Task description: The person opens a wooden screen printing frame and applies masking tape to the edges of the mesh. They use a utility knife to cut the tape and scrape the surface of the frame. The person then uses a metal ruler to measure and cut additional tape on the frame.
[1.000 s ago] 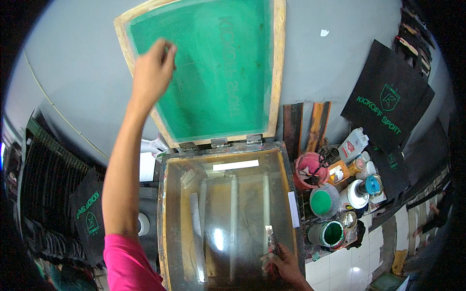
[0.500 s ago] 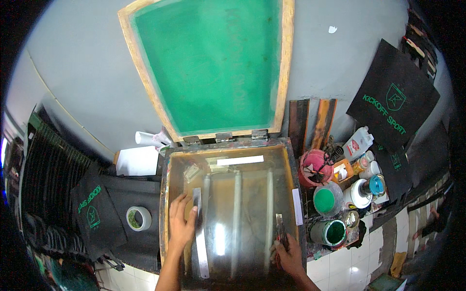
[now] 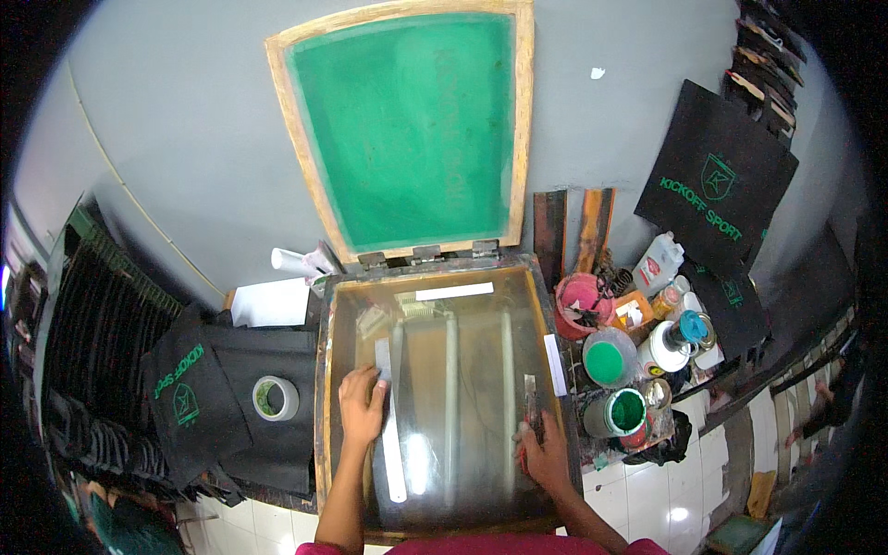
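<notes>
A steel ruler (image 3: 397, 453) lies lengthwise on the glass top (image 3: 467, 407) of a wood-framed box, left of its middle. My left hand (image 3: 361, 407) rests at the ruler's upper part, its thumb apart from the fingers and its fingertips touching the ruler's edge. My right hand (image 3: 548, 451) is closed around a cutter knife (image 3: 530, 396) near the right side of the glass. The knife's metal end points away from me; a bit of red shows at the grip, and the rest is hidden by my fingers. Pale tubes (image 3: 450, 407) show beneath the glass.
A green screen-printing frame (image 3: 407, 129) stands raised on hinges behind the box. Right of it are a pink bucket (image 3: 585, 305), a tub of green ink (image 3: 606, 363) and several jars. On the left, a tape roll (image 3: 276, 399) lies on black printed bags (image 3: 185, 398).
The view has shifted, bringing more of the box's near edge and my sleeves into sight. My left hand has drawn in against the ruler. The knife stays in my right hand.
</notes>
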